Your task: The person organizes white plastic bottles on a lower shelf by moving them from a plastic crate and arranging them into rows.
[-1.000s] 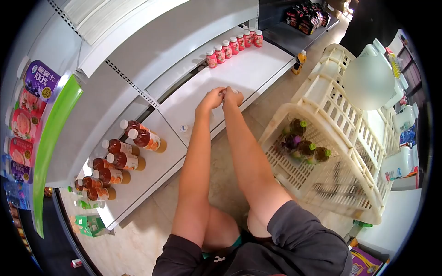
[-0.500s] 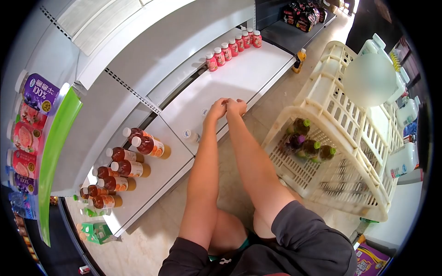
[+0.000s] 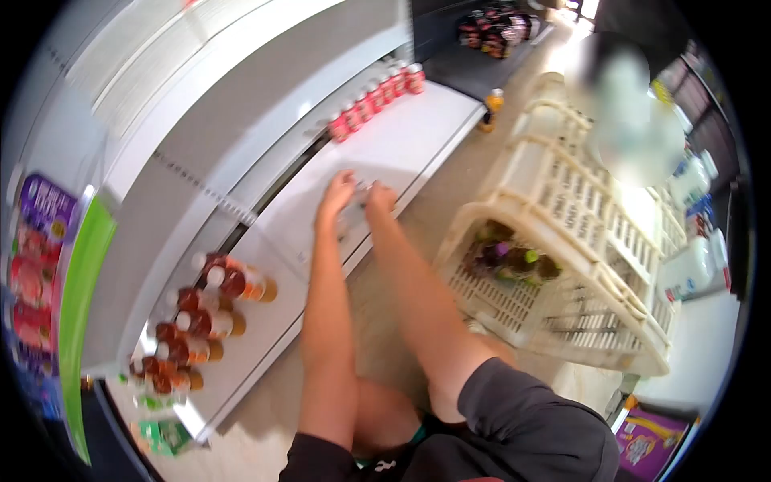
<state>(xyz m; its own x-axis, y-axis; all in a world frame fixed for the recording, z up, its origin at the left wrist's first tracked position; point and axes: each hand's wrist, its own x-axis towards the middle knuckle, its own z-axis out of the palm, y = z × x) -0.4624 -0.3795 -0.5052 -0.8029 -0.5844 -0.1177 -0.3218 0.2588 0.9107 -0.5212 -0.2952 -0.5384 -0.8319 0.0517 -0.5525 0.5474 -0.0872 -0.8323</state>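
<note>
Both my arms reach out over the white shelf [image 3: 401,132]. My left hand [image 3: 339,191] is above the shelf with its fingers curled, blurred by motion. Just right of it, my right hand [image 3: 379,199] has bent fingers near something small and pale that I cannot make out. A narrow gap separates the hands. Beyond them stands a row of pink bottles with white caps [image 3: 357,116] along the back of the shelf. A faint clear bottle shows beside my left wrist, partly hidden. Left of my arms, large red-brown bottles [image 3: 210,324] with white caps stand in rows.
A cream plastic basket [image 3: 582,213] on the right holds dark bottles [image 3: 514,259]. An orange bottle [image 3: 491,108] stands on the floor past the shelf's end. White jugs [image 3: 691,269] are at far right. A green shelf strip [image 3: 79,309] and purple pack [image 3: 48,210] are at left.
My hands, close together before, have moved apart. The view has shifted, so the shelf and basket appear further left, and the picture is blurrier.
</note>
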